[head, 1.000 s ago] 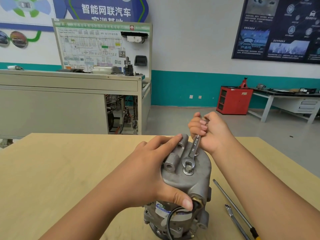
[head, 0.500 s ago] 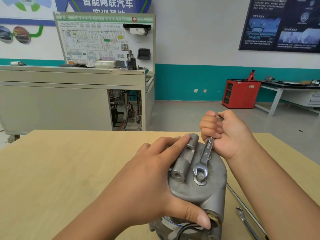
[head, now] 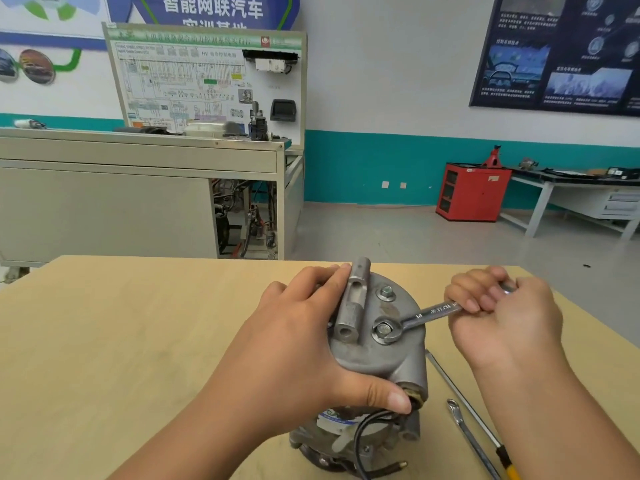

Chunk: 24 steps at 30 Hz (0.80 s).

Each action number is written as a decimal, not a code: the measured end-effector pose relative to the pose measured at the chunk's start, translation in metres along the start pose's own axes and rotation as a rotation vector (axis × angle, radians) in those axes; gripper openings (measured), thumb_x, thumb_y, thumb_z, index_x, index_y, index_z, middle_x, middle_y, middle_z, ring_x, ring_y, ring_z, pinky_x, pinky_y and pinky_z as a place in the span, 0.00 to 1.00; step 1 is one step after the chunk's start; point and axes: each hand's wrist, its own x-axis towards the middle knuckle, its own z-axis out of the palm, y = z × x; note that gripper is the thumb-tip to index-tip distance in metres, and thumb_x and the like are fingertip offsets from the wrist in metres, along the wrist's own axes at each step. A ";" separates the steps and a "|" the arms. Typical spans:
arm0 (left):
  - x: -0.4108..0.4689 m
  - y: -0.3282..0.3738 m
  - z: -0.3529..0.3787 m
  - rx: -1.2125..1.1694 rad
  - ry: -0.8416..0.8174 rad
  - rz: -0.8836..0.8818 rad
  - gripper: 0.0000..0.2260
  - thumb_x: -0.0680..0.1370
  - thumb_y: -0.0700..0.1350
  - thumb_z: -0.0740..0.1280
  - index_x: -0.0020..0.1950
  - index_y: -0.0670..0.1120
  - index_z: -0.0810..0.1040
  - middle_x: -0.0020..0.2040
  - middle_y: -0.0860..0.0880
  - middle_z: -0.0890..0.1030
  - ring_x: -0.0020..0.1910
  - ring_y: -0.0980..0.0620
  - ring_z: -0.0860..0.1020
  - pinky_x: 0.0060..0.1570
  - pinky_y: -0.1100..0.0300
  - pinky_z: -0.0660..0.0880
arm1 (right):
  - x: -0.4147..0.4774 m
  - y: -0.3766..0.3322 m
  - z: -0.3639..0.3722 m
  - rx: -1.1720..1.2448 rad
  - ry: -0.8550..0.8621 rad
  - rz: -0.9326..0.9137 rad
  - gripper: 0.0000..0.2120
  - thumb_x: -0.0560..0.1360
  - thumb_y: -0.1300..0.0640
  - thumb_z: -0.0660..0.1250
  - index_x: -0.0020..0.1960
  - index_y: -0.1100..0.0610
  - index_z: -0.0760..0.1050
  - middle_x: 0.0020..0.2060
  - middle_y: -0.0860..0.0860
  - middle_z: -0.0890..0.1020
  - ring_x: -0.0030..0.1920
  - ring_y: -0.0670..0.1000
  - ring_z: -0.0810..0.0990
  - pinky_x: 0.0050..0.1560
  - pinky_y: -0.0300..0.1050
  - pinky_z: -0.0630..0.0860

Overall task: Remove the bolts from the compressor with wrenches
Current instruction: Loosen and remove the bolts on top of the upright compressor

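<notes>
- Fingers (head: pixel 467 299) of the right hand (head: pixel 509 320) are clenched round the wrench (head: pixel 433 311) handle; its open end is seated on 1 bolt (head: pixel 383 330).
- The left hand (head: pixel 301 344) is wrapped over the compressor (head: pixel 381 362), thumb hooked at its near side.
- The compressor is stood on end towards the tabletop (head: pixel 121 341) near edge, right of centre.
- A 2nd bolt (head: pixel 386 292) is seen farther back on the cap, with no tool on it.
- The wrench could be slipped off and the bolt head rounded if the pull is angled.
- The compressor could be tipped if the left grip is loosened under load.
</notes>
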 end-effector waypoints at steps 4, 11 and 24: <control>-0.006 0.004 0.001 0.012 0.011 0.003 0.57 0.46 0.81 0.60 0.73 0.69 0.47 0.63 0.78 0.53 0.59 0.62 0.62 0.57 0.67 0.63 | -0.011 0.001 -0.008 0.087 0.002 -0.045 0.14 0.74 0.61 0.44 0.33 0.56 0.61 0.20 0.47 0.60 0.18 0.46 0.57 0.19 0.31 0.56; -0.006 0.007 -0.002 0.027 0.004 0.005 0.58 0.46 0.79 0.61 0.75 0.65 0.52 0.67 0.72 0.57 0.63 0.59 0.65 0.61 0.66 0.62 | -0.022 0.003 -0.011 0.160 0.045 -0.115 0.14 0.76 0.60 0.44 0.34 0.56 0.62 0.21 0.47 0.60 0.19 0.46 0.57 0.19 0.33 0.56; 0.006 -0.003 -0.007 0.024 -0.056 0.015 0.57 0.49 0.80 0.58 0.75 0.61 0.53 0.65 0.68 0.60 0.64 0.59 0.62 0.62 0.63 0.62 | 0.003 -0.040 -0.051 -1.081 -0.458 -0.384 0.23 0.78 0.68 0.54 0.31 0.58 0.80 0.28 0.49 0.77 0.31 0.45 0.77 0.36 0.37 0.77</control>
